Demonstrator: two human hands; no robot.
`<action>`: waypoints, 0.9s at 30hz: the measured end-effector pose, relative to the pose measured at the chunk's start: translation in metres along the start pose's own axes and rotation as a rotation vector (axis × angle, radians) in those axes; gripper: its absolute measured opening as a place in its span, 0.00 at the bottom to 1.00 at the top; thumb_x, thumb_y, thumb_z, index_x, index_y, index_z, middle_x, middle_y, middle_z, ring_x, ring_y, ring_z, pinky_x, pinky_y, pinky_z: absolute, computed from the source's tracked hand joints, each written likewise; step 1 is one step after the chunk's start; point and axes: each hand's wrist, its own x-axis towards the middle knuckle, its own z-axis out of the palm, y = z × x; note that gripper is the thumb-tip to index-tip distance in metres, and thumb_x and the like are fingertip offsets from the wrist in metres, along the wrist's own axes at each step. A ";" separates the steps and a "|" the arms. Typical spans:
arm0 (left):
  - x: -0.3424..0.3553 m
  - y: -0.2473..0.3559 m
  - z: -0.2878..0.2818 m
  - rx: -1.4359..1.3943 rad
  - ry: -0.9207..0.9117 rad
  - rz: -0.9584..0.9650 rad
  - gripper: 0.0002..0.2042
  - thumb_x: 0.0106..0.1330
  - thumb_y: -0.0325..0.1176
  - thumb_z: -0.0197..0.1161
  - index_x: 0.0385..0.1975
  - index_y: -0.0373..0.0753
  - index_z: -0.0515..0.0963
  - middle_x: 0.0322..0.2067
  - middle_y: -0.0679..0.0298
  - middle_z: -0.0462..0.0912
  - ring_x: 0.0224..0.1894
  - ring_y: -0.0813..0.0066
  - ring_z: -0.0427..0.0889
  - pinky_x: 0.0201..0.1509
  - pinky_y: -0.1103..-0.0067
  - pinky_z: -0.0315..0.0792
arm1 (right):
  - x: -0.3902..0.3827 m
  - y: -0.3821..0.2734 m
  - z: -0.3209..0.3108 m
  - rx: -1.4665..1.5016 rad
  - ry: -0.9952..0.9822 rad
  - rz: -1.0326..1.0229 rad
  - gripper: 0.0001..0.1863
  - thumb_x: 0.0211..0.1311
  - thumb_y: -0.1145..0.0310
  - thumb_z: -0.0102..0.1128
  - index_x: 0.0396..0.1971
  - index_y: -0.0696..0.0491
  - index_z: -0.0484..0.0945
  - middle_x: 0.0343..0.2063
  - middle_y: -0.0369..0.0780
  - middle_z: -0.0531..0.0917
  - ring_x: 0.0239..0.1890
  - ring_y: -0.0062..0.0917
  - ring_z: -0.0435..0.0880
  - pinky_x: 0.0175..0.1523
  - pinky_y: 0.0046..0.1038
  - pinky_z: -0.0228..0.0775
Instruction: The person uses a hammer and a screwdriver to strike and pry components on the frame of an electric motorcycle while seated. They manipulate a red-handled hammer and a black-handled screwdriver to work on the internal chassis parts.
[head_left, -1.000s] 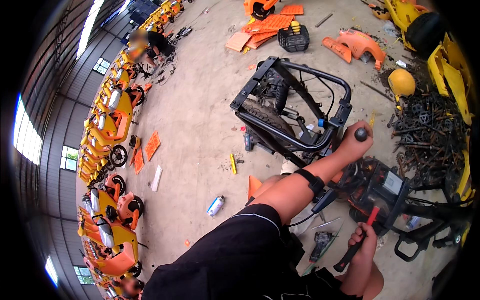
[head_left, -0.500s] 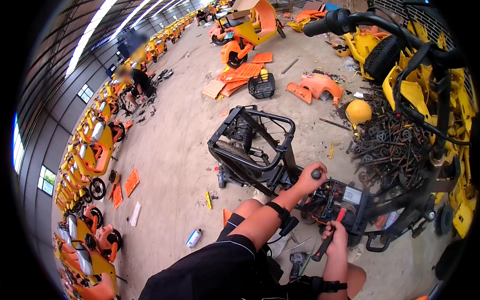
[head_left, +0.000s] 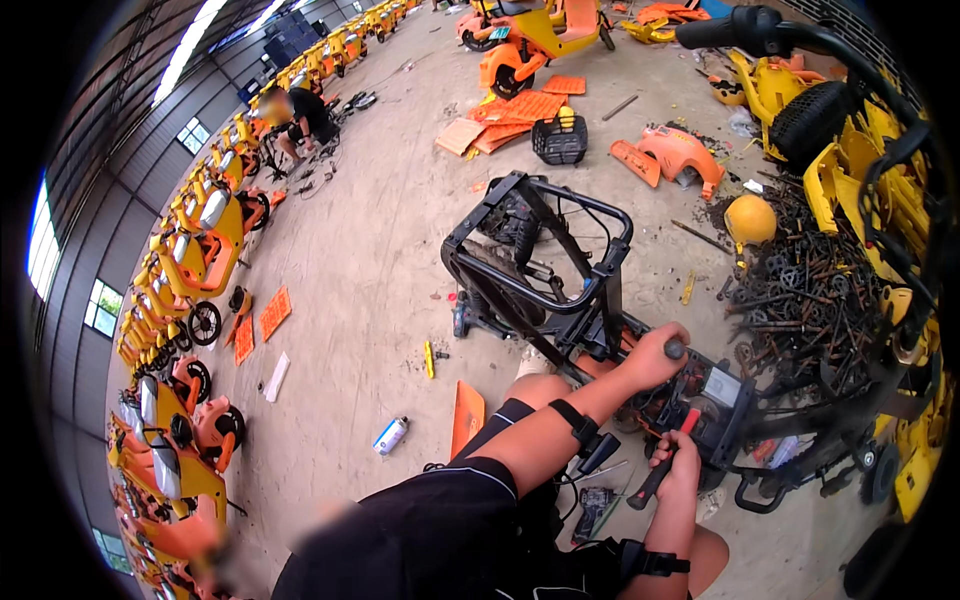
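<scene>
My left hand [head_left: 655, 358] is closed round an upright tool whose dark, rounded handle end [head_left: 674, 348] shows above the fist. Its lower part is hidden. In my right hand [head_left: 680, 465] is a red-and-black handled tool [head_left: 650, 487], gripped mid-handle; the black butt points toward me, the red part away, and I cannot make out its far end. Both hands are over the open floor section of a stripped black scooter frame [head_left: 535, 325]. Wires and a silver-grey labelled box [head_left: 722, 388] sit in that section, right of my left hand.
A cordless power tool [head_left: 594, 512] lies below my right hand, a spray can [head_left: 391, 436] left of my legs. Rusty metal parts [head_left: 800, 305] are heaped at right, beside yellow panels [head_left: 845, 190]. Scooters [head_left: 205, 260] line the left; another person [head_left: 300, 120] crouches far off.
My view has turned, so the whole scene sits further right and mostly lower. Both hands keep the same tools, with little movement against the frame.
</scene>
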 end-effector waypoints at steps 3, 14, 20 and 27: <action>0.006 0.009 -0.001 0.072 -0.080 -0.021 0.10 0.57 0.26 0.64 0.37 0.35 0.75 0.31 0.55 0.80 0.35 0.60 0.81 0.42 0.71 0.74 | -0.001 -0.001 0.006 -0.067 0.031 -0.004 0.07 0.63 0.66 0.56 0.32 0.54 0.73 0.21 0.33 0.72 0.18 0.16 0.68 0.23 0.21 0.61; 0.025 0.000 -0.005 0.193 -0.209 -0.005 0.11 0.56 0.26 0.64 0.39 0.37 0.75 0.34 0.51 0.81 0.40 0.48 0.81 0.44 0.66 0.73 | 0.015 -0.002 0.015 -0.092 0.022 0.053 0.07 0.63 0.66 0.56 0.32 0.54 0.73 0.21 0.34 0.72 0.19 0.18 0.68 0.23 0.22 0.61; 0.041 -0.001 -0.019 0.082 -0.232 -0.141 0.11 0.58 0.25 0.63 0.40 0.38 0.74 0.32 0.54 0.80 0.38 0.56 0.82 0.44 0.69 0.73 | 0.024 -0.010 0.019 -0.090 0.034 0.033 0.08 0.63 0.64 0.57 0.32 0.53 0.74 0.21 0.33 0.73 0.19 0.17 0.68 0.23 0.20 0.60; 0.049 -0.018 -0.034 0.019 -0.203 -0.192 0.10 0.62 0.28 0.62 0.41 0.38 0.74 0.33 0.57 0.80 0.37 0.64 0.80 0.44 0.71 0.73 | 0.032 -0.014 0.014 -0.131 0.007 0.054 0.08 0.62 0.64 0.58 0.33 0.54 0.75 0.21 0.34 0.73 0.19 0.18 0.69 0.24 0.22 0.61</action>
